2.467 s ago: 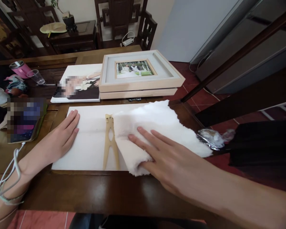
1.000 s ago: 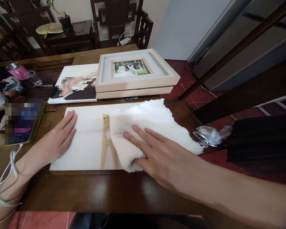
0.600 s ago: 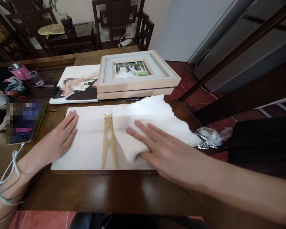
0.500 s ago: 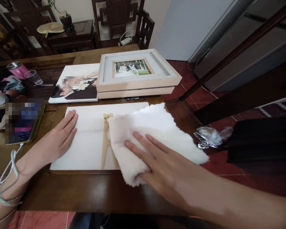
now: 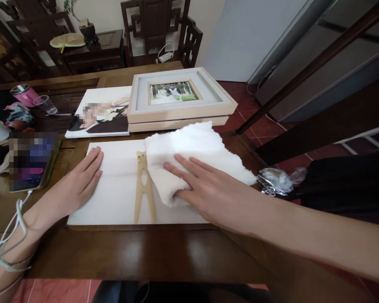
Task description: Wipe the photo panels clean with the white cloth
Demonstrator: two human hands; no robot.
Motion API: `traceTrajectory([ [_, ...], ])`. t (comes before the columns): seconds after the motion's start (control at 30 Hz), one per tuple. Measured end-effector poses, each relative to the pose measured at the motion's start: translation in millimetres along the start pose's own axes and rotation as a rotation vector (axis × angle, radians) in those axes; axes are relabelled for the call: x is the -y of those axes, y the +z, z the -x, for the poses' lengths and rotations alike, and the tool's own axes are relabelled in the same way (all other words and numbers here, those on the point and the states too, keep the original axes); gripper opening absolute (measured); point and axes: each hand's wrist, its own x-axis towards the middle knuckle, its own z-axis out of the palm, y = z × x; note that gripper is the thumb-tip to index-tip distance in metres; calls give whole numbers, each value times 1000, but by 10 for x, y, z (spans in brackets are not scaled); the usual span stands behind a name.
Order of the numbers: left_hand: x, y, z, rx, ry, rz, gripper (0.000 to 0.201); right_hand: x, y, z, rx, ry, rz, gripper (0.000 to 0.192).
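Note:
A white rectangular panel (image 5: 116,193) lies flat on the table, with a pale yellow A-shaped stand (image 5: 143,189) resting on its middle. My left hand (image 5: 82,179) lies flat on the panel's left part, fingers stretched out. On the right, a fluffy white cloth (image 5: 192,141) covers much of the panel and hangs past its right side. My right hand (image 5: 205,185) presses the cloth down, fingers spread over it and the thumb by its folded near edge. The cloth's left edge touches or lies close to the top of the stand.
Stacked light-wood picture frames (image 5: 180,115) stand behind the panel, beside a photo panel (image 5: 97,130). At the left are a phone (image 5: 34,160) with a white cable, a pink tumbler (image 5: 23,94) and a clear plastic cup (image 5: 46,105). A plastic bag (image 5: 279,179) lies at the right.
My right hand has slid the cloth away from me, towards the frames. More of the stand's right leg and of the panel's near edge now shows. My left hand stays in place.

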Motion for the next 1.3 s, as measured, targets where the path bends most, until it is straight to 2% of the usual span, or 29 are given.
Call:
traceTrajectory([
  [0.1, -1, 7, 0, 4, -3, 3, 63, 167, 5, 40, -59, -13, -8, 4],
  [0.2, -22, 7, -12, 3, -12, 12, 64, 307, 16, 102, -128, -20, -1, 13],
  [0.27, -43, 0, -21, 3, -22, 13, 64, 324, 12, 134, -129, -23, -17, 12],
  [0.47, -92, -28, -32, 23, -48, 11, 66, 65, -12, 117, -60, -6, -25, 10],
  [0.6, -79, -35, -11, 23, -39, 10, 64, -134, 26, 63, 0, 24, 56, 19],
  [0.7, -61, -37, 4, 25, -19, 8, 62, -153, 36, 51, 45, 46, 91, 21],
  [0.8, -47, -30, 3, 22, -3, 4, 61, -2, 13, 83, 20, 51, 61, 20],
  [0.9, -47, -22, -7, 8, 2, 0, 61, 238, -35, 138, -24, 34, -27, 8],
  [1.03, -59, -26, -11, 13, -10, 8, 62, 409, -84, 184, -4, 10, -59, 7],
  [1.13, -62, -31, -5, 14, -5, 8, 61, 319, -80, 175, 5, 8, -79, 8],
  [1.3, -56, -29, 1, 7, -2, 3, 60, -11, -53, 88, 57, 30, 7, 25],
])
